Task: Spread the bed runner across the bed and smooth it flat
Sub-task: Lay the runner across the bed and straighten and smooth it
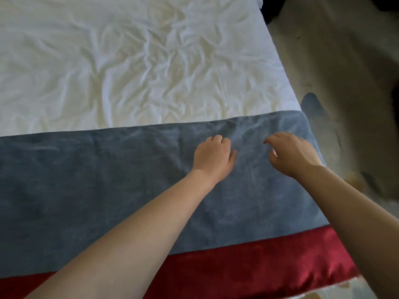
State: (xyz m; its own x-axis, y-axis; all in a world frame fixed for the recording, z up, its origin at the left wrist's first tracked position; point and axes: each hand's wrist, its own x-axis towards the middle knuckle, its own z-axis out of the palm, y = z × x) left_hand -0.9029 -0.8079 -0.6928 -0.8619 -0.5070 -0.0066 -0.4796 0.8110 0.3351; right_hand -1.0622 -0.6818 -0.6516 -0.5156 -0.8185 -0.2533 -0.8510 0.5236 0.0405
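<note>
A blue-grey bed runner (86, 186) lies as a wide band across the bed, from the left edge of the view to the bed's right side. It shows light creases near its far right end. A dark red satin strip (248, 268) borders its near edge. My left hand (212, 157) rests knuckles-up on the runner with the fingers curled under, holding nothing. My right hand (289, 153) hovers just above or on the runner to the right, fingers bent and apart, slightly blurred. Both bare forearms reach in from the bottom.
Beyond the runner lies a wrinkled white sheet (129, 61). The bed's right edge runs diagonally from top to bottom right. Past it is a pale floor (345, 72) with a dark object (313, 104) close to the bed.
</note>
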